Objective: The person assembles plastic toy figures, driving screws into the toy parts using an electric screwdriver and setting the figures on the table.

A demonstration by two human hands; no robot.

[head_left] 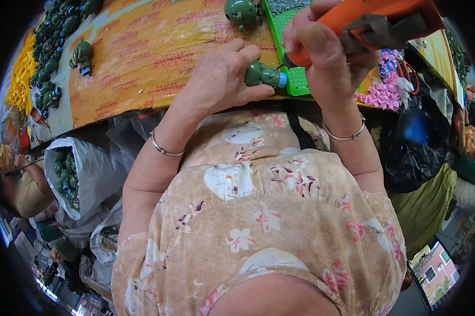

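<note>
My left hand (221,76) is closed around a green plastic toy figure (265,76) with a light-blue end piece, holding it on its side at the table's front edge. Gripped in my right hand (327,63) is an orange power screwdriver (377,18). Its thin dark bit points down-left and meets or nearly meets the figure; exact contact is too small to tell. A bright green plastic basket (299,84) lies right behind the figure, with many small grey metal pieces, probably screws, in its far part.
The table (158,52) is covered with printed orange tape. A round green toy part (241,11) and a small green figure (81,55) stand on it. Green figures pile up at left; pink pieces (386,92) lie at right. A white sack (87,158) and black bag (414,139) flank me.
</note>
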